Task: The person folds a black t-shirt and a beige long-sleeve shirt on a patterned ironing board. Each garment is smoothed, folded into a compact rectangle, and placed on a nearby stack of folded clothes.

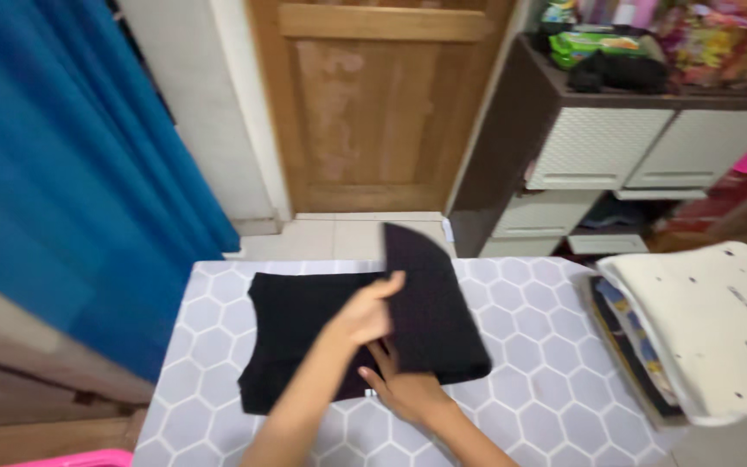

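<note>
While both hands work at its middle: the black knit cloth garment (304, 333) lies flat on the bench (529, 380), a padded surface covered in grey-and-white hexagon print, with one side panel lifted upright over the rest.
Left hand: the left hand (365, 313) reaches in from the lower middle, fingers bent against the raised flap; its grip is narrow, pinching the edge of the black fabric so the panel stands rather than drops.
Right hand: the right hand (404, 389) lies low, palm down, fingers spread flat on the garment's near edge just under the flap; grip wide and pressing, seemingly to pin the lower layer so it does not slide.
Raised flap: tilted, its curved top edge points toward the wooden panelled door (373, 104); its base touches the folded part.
Stack at right: a cream flat fabric piece with small dark dots (711, 333) rests on top of darker folded items with blue and yellow print (628, 337), kept well apart from the black garment.
Packages: on the dark shelf top (555, 78) sits a green rectangular soft pack (598, 43), beside a black bundle and pink-and-yellow wrapped goods (719, 39), too blurred to tell further.
Drawers: white plastic drawers with textured fronts (598, 147) stand below.
Left side: a blue curtain (62, 173) hangs beside the bench.
</note>
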